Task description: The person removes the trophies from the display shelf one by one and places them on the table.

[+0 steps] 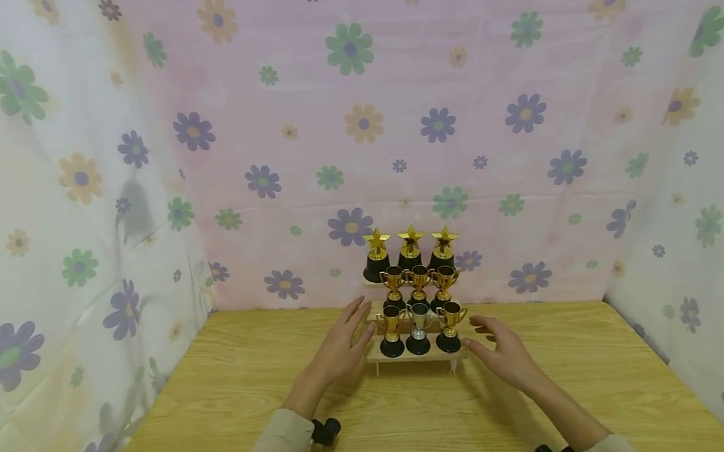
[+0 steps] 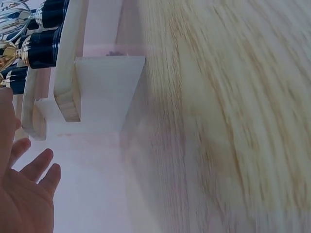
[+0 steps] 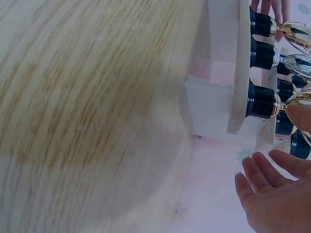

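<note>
A tiered wooden stand (image 1: pixel 412 358) holds small trophies in three rows. Three gold star trophies (image 1: pixel 410 239) with black bases fill the top step. On the middle step are three gold cups (image 1: pixel 419 279). The bottom step carries a gold cup (image 1: pixel 391 320), a silver cup (image 1: pixel 417 318) and another gold cup (image 1: pixel 450 318). My left hand (image 1: pixel 338 351) is at the stand's left side, fingers extended and slightly spread. Beside the right end is my right hand (image 1: pixel 508 357), its fingers relaxed. Neither holds anything; whether a fingertip touches the stand, I cannot tell.
The stand rests on a wood-grain table (image 1: pixel 408 433) near its back edge. A flower-printed cloth (image 1: pixel 353 93) hangs behind the table and along both sides. Each wrist wears a black camera mount, the left mount (image 1: pixel 327 431) showing below the sleeve cuff.
</note>
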### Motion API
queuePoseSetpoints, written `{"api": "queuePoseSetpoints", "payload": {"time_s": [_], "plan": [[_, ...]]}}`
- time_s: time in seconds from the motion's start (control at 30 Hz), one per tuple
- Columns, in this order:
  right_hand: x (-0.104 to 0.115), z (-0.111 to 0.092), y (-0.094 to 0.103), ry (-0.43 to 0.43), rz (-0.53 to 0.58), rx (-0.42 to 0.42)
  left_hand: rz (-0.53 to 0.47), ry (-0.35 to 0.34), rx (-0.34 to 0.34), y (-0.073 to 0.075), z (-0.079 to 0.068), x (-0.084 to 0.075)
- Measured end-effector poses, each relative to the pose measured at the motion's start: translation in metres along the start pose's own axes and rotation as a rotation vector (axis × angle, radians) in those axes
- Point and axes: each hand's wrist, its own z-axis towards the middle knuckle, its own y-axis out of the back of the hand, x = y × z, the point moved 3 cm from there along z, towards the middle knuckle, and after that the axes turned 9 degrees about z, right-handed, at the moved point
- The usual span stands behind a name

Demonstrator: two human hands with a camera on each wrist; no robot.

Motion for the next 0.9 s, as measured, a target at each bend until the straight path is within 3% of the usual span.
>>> {"api": "queuePoseSetpoints", "payload": {"time_s": [0.43,0.9], "plan": [[-0.001,0.003,-0.001,-0.054,0.086,0.003,-0.102,-0.041,-0.189,-0.008,0.012,-0.002],[-0.006,0.005,-0.005,-0.080,0.117,-0.021,-0.182,0.002,-0.285,-0.014,0.014,-0.004]]}}
